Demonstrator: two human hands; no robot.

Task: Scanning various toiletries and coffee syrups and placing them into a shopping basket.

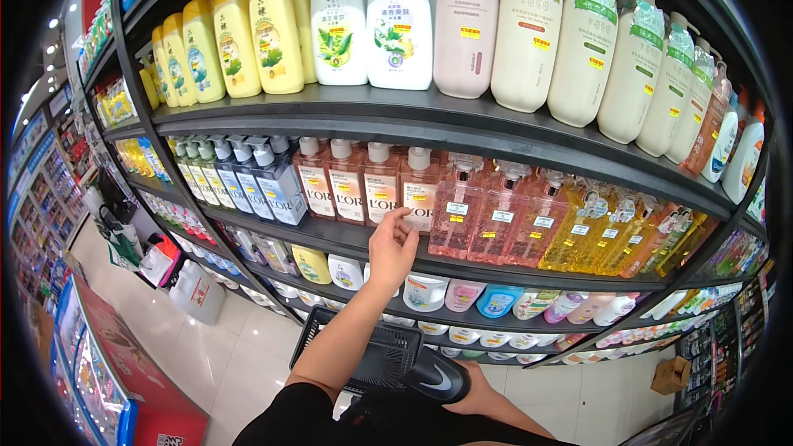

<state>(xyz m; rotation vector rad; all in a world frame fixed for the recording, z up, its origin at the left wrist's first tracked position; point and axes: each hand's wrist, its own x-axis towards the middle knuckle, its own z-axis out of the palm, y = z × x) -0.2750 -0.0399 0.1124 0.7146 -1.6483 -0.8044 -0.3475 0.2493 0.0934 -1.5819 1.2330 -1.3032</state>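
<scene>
My left hand reaches up to the middle shelf with its fingers spread and holds nothing. Its fingertips are at the lower front of a peach pump bottle, which stands in a row of similar amber bottles. Low in the view, my right hand grips the thick black handle of a black plastic shopping basket. The handle hides most of that hand. The basket hangs below the shelf, and I can see nothing inside it.
Dark metal shelves curve across the view. Yellow, white and cream bottles fill the top shelf. Pink pump bottles and yellow ones stand to the right. A white jug and a cardboard box sit on the tiled floor.
</scene>
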